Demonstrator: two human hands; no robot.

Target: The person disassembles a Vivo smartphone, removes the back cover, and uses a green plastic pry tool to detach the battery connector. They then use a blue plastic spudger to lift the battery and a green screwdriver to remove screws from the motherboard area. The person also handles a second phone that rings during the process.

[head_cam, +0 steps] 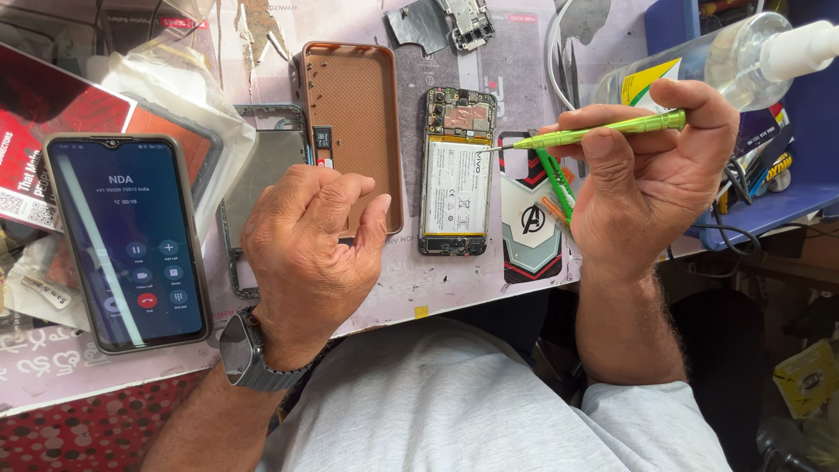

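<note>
1. Pinched between your right hand's (651,188) thumb and fingers is a green screwdriver (603,131), lying almost level, its thin metal tip pointing left.
2. That tip sits just beside the upper right edge of an opened phone (456,172), which lies face down with its battery and circuit board showing, near the middle of the worktop (454,284).
3. Your left hand (306,245) is curled into a loose fist, fingers folded in; whether it holds anything cannot be told. It rests over the lower end of a brown phone case (350,114), just left of the opened phone.
4. A second phone (129,240) with a lit screen lies near the worktop's left edge, well apart from both hands.
5. A clear spray bottle (734,57) lies at the far right corner.
</note>
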